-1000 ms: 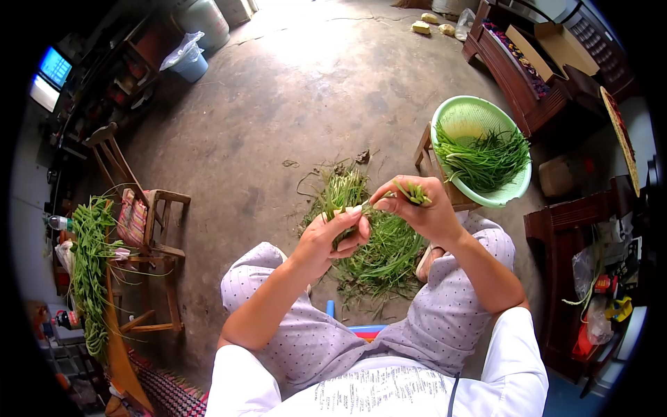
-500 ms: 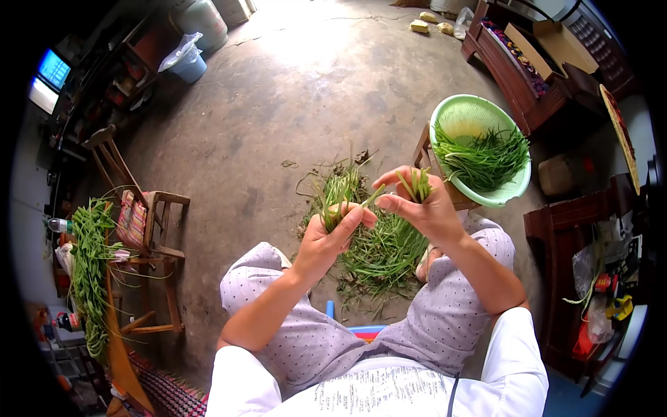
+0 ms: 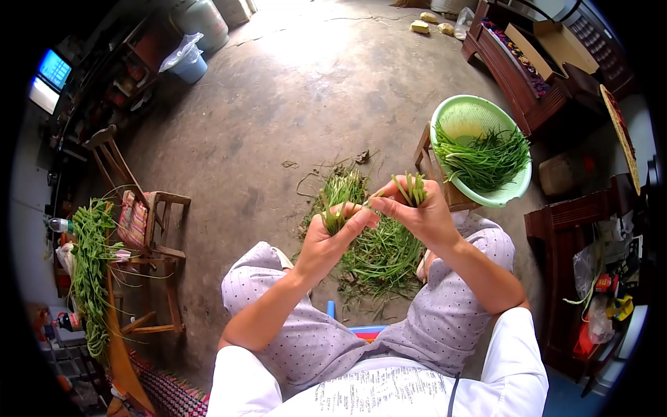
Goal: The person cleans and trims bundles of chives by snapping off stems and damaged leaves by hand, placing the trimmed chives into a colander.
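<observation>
My left hand [image 3: 325,243] is closed around a small bunch of green chives [image 3: 333,221], its stem ends pointing up. In my right hand [image 3: 432,221] is another bunch of chives [image 3: 413,189], held between palm and fingers. The thumbs and fingertips of both hands nearly meet over a thin stalk; whether both pinch it I cannot tell. Below them, a loose pile of chives and trimmings [image 3: 385,263] lies on the floor between my feet. To the right, a light green plastic basket [image 3: 462,105] holds more chives [image 3: 490,161].
The basket rests on a wooden stool [image 3: 422,147]. On the left stand a wooden chair [image 3: 165,198] and a bench bearing long leafy greens [image 3: 90,260]. A blue bin [image 3: 189,68] stands further back; dark wooden furniture [image 3: 538,115] lines the right side.
My right hand has come slightly left and down, bringing its fingertips close to those of my left hand. Both bunches remain held.
</observation>
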`<state>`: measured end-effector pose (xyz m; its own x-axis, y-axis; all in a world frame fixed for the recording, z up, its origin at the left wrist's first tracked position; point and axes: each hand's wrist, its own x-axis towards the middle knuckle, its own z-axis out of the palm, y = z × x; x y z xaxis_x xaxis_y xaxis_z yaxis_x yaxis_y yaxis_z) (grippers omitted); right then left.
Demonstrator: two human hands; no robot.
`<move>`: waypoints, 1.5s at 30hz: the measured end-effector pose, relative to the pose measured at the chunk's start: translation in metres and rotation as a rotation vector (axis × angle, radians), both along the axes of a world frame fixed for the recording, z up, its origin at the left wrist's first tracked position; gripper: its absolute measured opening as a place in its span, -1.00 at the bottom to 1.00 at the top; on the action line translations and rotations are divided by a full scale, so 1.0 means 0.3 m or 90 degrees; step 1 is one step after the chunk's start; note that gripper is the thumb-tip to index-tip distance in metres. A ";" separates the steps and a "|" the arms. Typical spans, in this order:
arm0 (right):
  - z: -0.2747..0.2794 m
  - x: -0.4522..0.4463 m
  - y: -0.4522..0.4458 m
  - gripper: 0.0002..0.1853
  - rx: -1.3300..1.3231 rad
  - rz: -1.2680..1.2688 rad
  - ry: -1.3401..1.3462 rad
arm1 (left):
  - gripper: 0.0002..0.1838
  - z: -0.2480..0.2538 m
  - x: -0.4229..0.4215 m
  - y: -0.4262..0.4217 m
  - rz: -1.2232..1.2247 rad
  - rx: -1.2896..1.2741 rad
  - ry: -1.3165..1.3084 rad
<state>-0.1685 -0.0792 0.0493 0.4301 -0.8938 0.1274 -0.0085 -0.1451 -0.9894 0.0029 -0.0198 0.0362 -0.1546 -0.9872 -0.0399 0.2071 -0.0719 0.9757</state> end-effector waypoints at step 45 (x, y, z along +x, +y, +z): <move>0.024 -0.010 -0.008 -0.84 -0.007 0.102 -0.035 | -0.66 -0.020 0.025 -0.012 -0.139 0.231 0.257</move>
<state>-0.1714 -0.0815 0.0566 0.5597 -0.8124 0.1636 0.0695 -0.1507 -0.9861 0.0103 -0.0234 0.0303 -0.4260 -0.8650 -0.2653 0.5008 -0.4696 0.7271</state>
